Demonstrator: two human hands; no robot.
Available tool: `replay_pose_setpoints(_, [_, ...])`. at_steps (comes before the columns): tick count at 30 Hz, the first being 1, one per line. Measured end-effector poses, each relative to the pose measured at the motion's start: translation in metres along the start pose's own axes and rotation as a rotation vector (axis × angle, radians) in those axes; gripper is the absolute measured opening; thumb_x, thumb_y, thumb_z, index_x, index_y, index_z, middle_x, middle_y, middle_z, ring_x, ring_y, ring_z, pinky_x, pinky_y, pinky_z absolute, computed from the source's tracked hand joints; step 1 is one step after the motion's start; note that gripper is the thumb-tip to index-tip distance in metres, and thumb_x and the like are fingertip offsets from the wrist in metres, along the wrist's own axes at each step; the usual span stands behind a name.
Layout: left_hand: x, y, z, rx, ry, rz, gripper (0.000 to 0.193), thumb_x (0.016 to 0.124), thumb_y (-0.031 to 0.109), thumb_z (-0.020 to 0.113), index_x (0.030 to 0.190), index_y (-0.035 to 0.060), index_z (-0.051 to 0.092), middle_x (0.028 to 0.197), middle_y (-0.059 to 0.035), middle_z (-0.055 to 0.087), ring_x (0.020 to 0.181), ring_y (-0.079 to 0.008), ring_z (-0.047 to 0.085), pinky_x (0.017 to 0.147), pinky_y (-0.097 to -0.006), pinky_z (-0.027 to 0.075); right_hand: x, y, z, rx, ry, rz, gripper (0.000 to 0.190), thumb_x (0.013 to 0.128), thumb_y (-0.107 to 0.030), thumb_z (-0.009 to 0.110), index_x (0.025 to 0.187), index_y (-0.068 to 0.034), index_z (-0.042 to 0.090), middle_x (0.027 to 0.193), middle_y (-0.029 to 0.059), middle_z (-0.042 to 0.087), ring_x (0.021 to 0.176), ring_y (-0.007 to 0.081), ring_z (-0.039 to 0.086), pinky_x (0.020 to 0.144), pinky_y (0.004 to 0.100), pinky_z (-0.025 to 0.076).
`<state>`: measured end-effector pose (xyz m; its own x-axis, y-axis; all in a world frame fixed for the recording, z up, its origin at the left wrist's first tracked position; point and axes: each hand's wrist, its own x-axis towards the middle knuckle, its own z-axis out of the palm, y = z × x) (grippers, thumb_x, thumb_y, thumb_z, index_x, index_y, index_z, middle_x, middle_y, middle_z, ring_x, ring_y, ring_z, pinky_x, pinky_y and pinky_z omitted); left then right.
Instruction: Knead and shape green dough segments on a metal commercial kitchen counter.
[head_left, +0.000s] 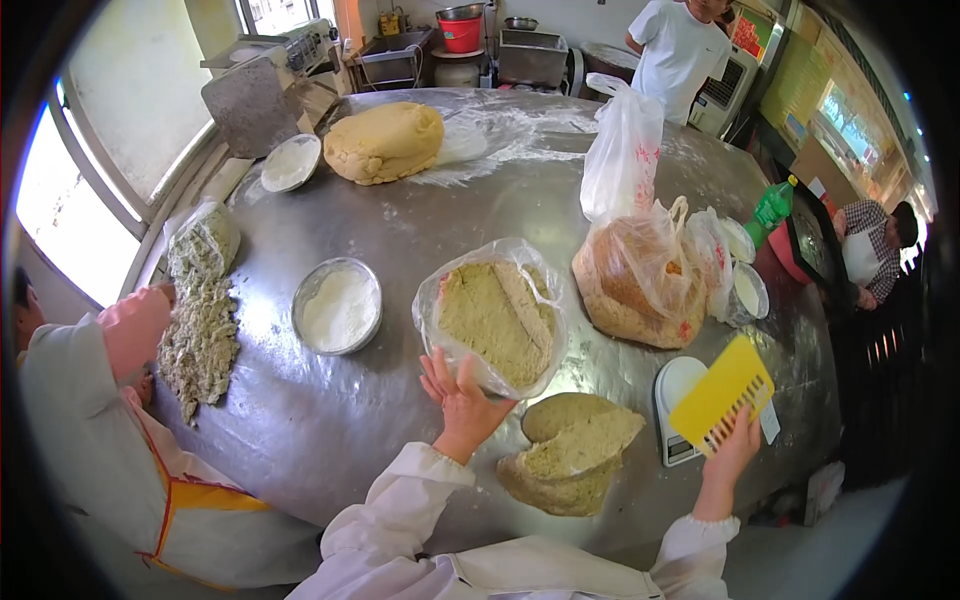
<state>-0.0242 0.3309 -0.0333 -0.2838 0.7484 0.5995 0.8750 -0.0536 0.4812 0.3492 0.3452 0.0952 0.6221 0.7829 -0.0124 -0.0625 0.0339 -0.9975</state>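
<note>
My left hand (466, 405) rests against the near edge of a clear plastic bag (424, 304), its fingers spread. Inside the turned-open bag lies a greenish dough-like mass (487, 319), with a crease along its right side. Nearer to me, a folded slab of similar greenish dough (574, 457) lies on the metal table. My right hand (729, 454) grips a yellow plastic scraper (724, 394), which has a row of slots along one edge. The scraper is raised over a white kitchen scale (675, 382) and partly hides it.
The steel table (352, 442) bears a bowl of white flour (341, 307), a large yellow dough lump (386, 142) and bagged brown crumbly material (637, 285). At left, a co-worker's arm (135, 330) reaches to crumbly greenish dough (199, 345). Other people (679, 52) stand beyond the table.
</note>
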Motion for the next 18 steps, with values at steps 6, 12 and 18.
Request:
replay_pose_setpoints(6, [0.024,-0.011,0.031,-0.057,0.007,-0.134,0.134,0.046,0.051,0.099,0.151,0.0161,0.023,0.155,-0.0293,0.019,0.144,-0.0584,0.014,0.114,-0.0752,0.011,0.018,0.031,-0.035,-0.023,0.053,0.008,0.025,0.108,-0.027,0.056,0.116,-0.004,0.061,0.096,0.0047,0.069,0.074,0.0085,0.067,0.058,0.0239,0.052])
replay_pose_setpoints(12, [0.101,-0.051,0.056,-0.077,-0.06,0.03,0.136,0.044,0.048,0.1,0.15,0.0058,0.025,0.149,-0.0278,0.033,0.145,-0.0486,0.023,0.121,-0.0681,0.008,0.018,0.047,-0.042,-0.117,0.033,0.06,0.024,0.108,-0.027,0.056,0.116,-0.005,0.062,0.092,0.0026,0.067,0.072,0.0062,0.065,0.057,0.0218,0.05])
replay_pose_setpoints(18, [0.152,-0.08,0.068,-0.119,-0.262,0.088,0.146,0.039,0.045,0.101,0.153,0.0025,0.02,0.15,-0.0248,0.035,0.146,-0.0434,0.026,0.125,-0.0612,0.006,0.003,0.045,-0.047,-0.17,0.009,0.064,0.022,0.108,-0.025,0.055,0.116,-0.005,0.062,0.089,0.0007,0.066,0.07,0.0034,0.061,0.056,0.0203,0.048])
